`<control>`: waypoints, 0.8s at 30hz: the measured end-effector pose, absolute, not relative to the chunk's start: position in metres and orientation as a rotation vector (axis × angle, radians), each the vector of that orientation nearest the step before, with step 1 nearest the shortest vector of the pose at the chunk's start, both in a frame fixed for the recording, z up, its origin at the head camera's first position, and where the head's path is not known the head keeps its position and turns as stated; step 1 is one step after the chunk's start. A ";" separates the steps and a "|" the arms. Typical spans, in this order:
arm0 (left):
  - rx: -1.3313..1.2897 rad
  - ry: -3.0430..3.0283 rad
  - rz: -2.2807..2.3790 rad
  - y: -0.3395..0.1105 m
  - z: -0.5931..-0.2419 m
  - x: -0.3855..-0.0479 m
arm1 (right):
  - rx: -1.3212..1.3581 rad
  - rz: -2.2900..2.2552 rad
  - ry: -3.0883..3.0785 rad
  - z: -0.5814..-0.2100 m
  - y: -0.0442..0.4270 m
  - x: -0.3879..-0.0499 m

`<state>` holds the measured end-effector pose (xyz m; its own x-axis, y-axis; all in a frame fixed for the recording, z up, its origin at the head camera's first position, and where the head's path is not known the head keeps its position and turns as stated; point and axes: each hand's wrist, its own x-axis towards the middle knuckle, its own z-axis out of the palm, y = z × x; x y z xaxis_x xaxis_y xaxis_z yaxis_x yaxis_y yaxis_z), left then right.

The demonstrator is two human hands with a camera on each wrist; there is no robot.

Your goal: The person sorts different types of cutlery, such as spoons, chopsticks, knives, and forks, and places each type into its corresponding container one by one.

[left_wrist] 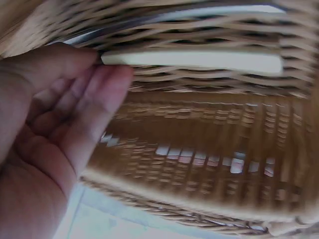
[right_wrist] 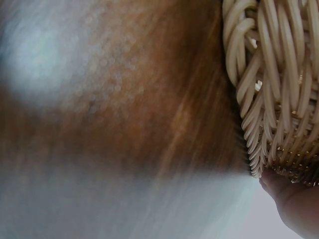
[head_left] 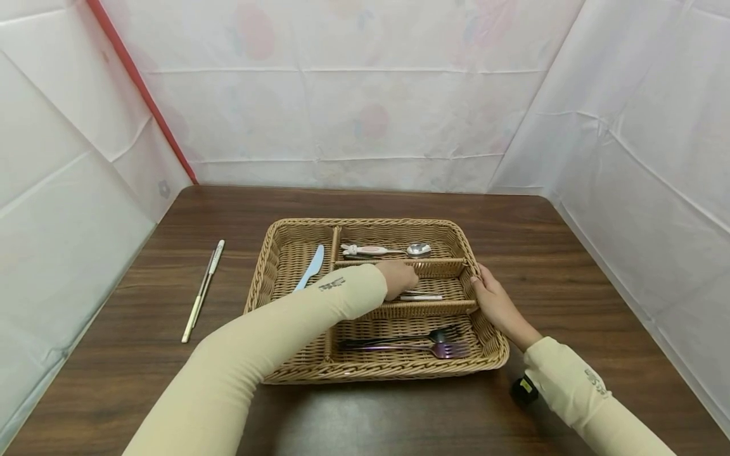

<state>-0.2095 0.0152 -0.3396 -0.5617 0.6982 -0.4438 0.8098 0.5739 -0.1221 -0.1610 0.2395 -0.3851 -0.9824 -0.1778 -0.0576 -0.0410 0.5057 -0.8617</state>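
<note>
A wicker cutlery basket (head_left: 371,377) with several compartments sits on the table. My left hand (head_left: 397,278) reaches into the middle right compartment. In the left wrist view, the thumb and fingertips of my left hand (left_wrist: 55,114) pinch one end of a white-ended chopstick (left_wrist: 199,60). Another slim white-ended stick (left_wrist: 209,11) lies beside it. At the basket's right side, my right hand (head_left: 502,307) grips the woven rim; in the right wrist view only part of that hand (right_wrist: 294,201) shows, against the wicker (right_wrist: 279,74).
A spoon (head_left: 419,250) with a rabbit-shaped handle lies in the back compartment. Two forks, one dark (head_left: 443,334) and one purple (head_left: 450,350), lie in front. The left compartment holds a light blue knife (head_left: 312,266). Two chopsticks (head_left: 203,291) lie on the table (head_left: 154,316) at left.
</note>
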 end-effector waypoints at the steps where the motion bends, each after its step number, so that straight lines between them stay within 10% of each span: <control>1: 1.233 2.461 -0.469 0.015 -0.342 -0.210 | -0.190 -1.485 2.599 -0.385 0.239 -0.161; 24: 1.215 2.673 0.188 -0.053 -0.286 -0.204 | -0.194 -1.510 2.597 -0.385 0.239 -0.163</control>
